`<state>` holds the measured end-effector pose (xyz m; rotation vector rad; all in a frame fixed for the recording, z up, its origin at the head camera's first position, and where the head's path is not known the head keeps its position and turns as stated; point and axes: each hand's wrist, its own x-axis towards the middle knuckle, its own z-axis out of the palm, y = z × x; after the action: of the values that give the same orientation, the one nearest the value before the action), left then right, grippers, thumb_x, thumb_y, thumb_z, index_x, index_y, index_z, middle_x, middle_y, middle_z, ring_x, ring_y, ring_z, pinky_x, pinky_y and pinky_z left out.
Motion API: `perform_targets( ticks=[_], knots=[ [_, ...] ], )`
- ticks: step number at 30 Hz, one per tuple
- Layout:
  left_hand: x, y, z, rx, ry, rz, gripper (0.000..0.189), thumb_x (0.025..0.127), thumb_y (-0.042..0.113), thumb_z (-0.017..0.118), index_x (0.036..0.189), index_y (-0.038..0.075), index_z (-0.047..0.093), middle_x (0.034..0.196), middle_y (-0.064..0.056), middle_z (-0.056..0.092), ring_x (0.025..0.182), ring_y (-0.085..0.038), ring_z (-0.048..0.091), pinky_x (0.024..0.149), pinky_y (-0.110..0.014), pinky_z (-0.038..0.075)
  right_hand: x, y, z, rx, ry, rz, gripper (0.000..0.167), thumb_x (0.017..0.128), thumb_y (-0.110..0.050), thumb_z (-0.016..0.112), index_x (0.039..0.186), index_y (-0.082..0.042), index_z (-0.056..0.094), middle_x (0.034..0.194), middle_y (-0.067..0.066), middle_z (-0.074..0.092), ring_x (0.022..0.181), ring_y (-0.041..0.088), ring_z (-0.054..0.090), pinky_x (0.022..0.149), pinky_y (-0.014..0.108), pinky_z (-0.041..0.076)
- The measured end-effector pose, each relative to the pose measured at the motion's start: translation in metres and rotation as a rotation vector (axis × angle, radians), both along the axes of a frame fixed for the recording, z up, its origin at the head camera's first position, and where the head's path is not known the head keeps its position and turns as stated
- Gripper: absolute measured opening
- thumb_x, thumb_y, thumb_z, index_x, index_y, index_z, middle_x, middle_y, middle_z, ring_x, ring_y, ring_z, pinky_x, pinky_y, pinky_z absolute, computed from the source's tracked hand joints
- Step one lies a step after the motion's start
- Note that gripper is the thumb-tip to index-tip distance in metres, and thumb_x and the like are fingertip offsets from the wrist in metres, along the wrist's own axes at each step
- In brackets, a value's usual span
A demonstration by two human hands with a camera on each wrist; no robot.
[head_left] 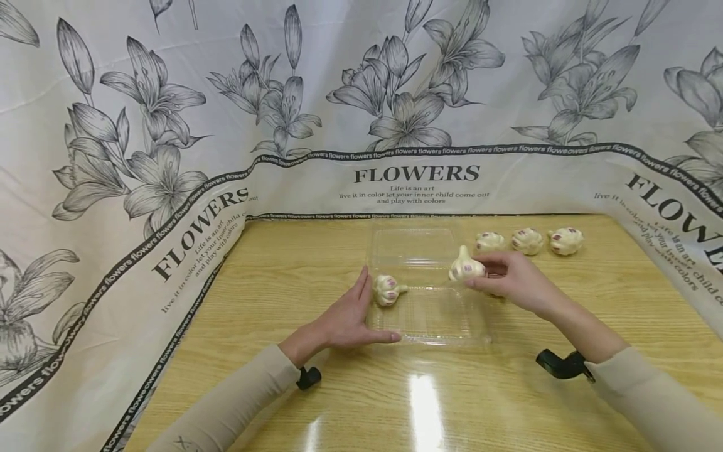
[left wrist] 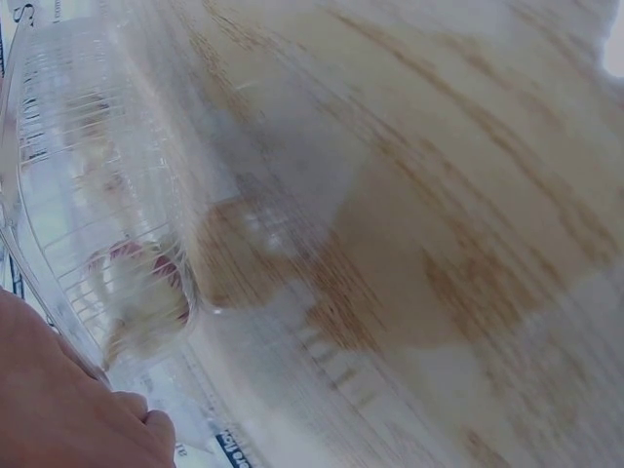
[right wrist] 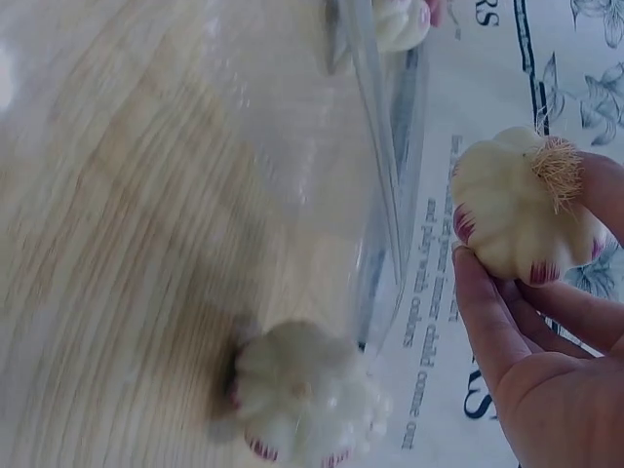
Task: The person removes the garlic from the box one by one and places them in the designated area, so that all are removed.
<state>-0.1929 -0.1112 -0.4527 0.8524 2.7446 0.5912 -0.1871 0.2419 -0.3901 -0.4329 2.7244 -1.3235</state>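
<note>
A clear plastic clamshell box (head_left: pixel 432 341) lies with its lid (head_left: pixel 415 235) folded back on the wooden table. One garlic bulb (head_left: pixel 386 291) sits in the left part of its base, stem pointing right. My left hand (head_left: pixel 347 317) rests at the box's front left corner, fingers straight along the left side and thumb stretched along the front edge. Above the right part of the box, my right hand (head_left: pixel 516 282) pinches another garlic bulb (head_left: pixel 466 269), stem up. The right wrist view shows the roots of this held bulb (right wrist: pixel 512 205) beside the thumb.
Behind the right hand, a row of garlic bulbs (head_left: pixel 528 241) stands at the back right of the table. A flower-printed cloth (head_left: pixel 418 182) hangs along the back and sides. Light glares on the table (head_left: pixel 350 402) in front.
</note>
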Motion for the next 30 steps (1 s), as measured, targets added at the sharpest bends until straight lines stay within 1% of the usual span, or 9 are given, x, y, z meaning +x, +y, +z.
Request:
perform_targets(
  ticks=[3, 7, 11, 16, 21, 24, 27, 28, 30],
  knots=[
    [0.0, 0.0, 0.0, 0.001, 0.007, -0.001, 0.139, 0.077, 0.087, 0.06, 0.162, -0.001, -0.006, 0.169, -0.018, -0.016, 0.155, -0.035, 0.015, 0.125, -0.04, 0.023, -0.002, 0.014, 0.001, 0.02, -0.001, -0.021, 0.072, 0.094, -0.031, 0.077, 0.146, 0.01, 0.048, 0.141, 0.032, 0.055, 0.124, 0.045, 0.06, 0.089, 0.02, 0.057],
    [0.001, 0.0, 0.001, 0.003, 0.007, 0.001, 0.138, 0.077, 0.087, 0.06, 0.162, -0.001, -0.006, 0.17, -0.018, -0.015, 0.155, -0.035, 0.015, 0.125, -0.04, 0.024, -0.005, 0.03, 0.001, 0.047, 0.008, -0.04, 0.071, 0.095, -0.031, 0.076, 0.146, 0.01, 0.048, 0.14, 0.032, 0.055, 0.125, 0.046, 0.059, 0.085, 0.012, 0.053],
    [0.0, 0.001, 0.0, 0.002, 0.006, 0.001, 0.138, 0.077, 0.087, 0.06, 0.162, 0.0, -0.007, 0.17, -0.018, -0.016, 0.155, -0.035, 0.015, 0.125, -0.04, 0.023, -0.005, 0.041, 0.003, 0.079, 0.02, -0.064, 0.072, 0.095, -0.033, 0.076, 0.144, 0.011, 0.049, 0.138, 0.033, 0.055, 0.123, 0.048, 0.059, 0.084, 0.012, 0.053],
    [0.001, 0.001, 0.0, 0.005, 0.004, -0.001, 0.138, 0.077, 0.086, 0.061, 0.162, 0.0, -0.007, 0.169, -0.019, -0.016, 0.155, -0.035, 0.015, 0.125, -0.04, 0.023, -0.007, 0.054, 0.003, 0.119, 0.021, -0.075, 0.073, 0.095, -0.035, 0.076, 0.144, 0.012, 0.048, 0.139, 0.036, 0.053, 0.122, 0.049, 0.059, 0.085, 0.017, 0.056],
    [0.001, 0.001, 0.001, 0.002, 0.001, 0.0, 0.138, 0.078, 0.085, 0.062, 0.162, 0.0, -0.007, 0.169, -0.017, -0.018, 0.155, -0.035, 0.014, 0.125, -0.039, 0.022, -0.01, 0.069, 0.0, 0.162, 0.045, -0.07, 0.072, 0.095, -0.033, 0.076, 0.144, 0.012, 0.049, 0.135, 0.036, 0.056, 0.118, 0.048, 0.061, 0.079, 0.01, 0.051],
    [0.001, 0.001, 0.001, 0.0, 0.0, 0.0, 0.138, 0.078, 0.085, 0.062, 0.162, 0.0, -0.007, 0.169, -0.016, -0.019, 0.155, -0.034, 0.014, 0.125, -0.039, 0.022, -0.01, 0.079, -0.003, 0.182, 0.061, -0.072, 0.071, 0.094, -0.032, 0.077, 0.143, 0.013, 0.05, 0.133, 0.035, 0.057, 0.117, 0.049, 0.061, 0.077, 0.009, 0.05],
    [0.001, 0.001, 0.001, -0.001, 0.002, 0.004, 0.138, 0.077, 0.086, 0.062, 0.162, 0.0, -0.007, 0.169, -0.015, -0.019, 0.155, -0.034, 0.014, 0.125, -0.039, 0.023, -0.012, 0.089, -0.006, 0.211, 0.071, -0.082, 0.071, 0.094, -0.032, 0.077, 0.142, 0.013, 0.051, 0.128, 0.032, 0.06, 0.113, 0.043, 0.064, 0.076, 0.01, 0.051],
    [0.001, 0.001, 0.0, -0.001, 0.004, 0.004, 0.139, 0.077, 0.086, 0.062, 0.162, 0.0, -0.007, 0.169, -0.016, -0.019, 0.155, -0.034, 0.015, 0.125, -0.039, 0.023, -0.012, 0.092, -0.007, 0.221, 0.071, -0.084, 0.071, 0.094, -0.032, 0.077, 0.142, 0.014, 0.051, 0.127, 0.03, 0.061, 0.11, 0.039, 0.065, 0.076, 0.011, 0.052],
    [0.001, 0.0, 0.0, -0.001, 0.005, 0.006, 0.139, 0.077, 0.087, 0.061, 0.162, 0.0, -0.007, 0.169, -0.016, -0.018, 0.155, -0.034, 0.015, 0.125, -0.04, 0.023, -0.014, 0.099, -0.009, 0.24, 0.066, -0.098, 0.071, 0.094, -0.033, 0.077, 0.141, 0.014, 0.051, 0.123, 0.027, 0.063, 0.103, 0.025, 0.066, 0.074, 0.013, 0.053]
  ],
)
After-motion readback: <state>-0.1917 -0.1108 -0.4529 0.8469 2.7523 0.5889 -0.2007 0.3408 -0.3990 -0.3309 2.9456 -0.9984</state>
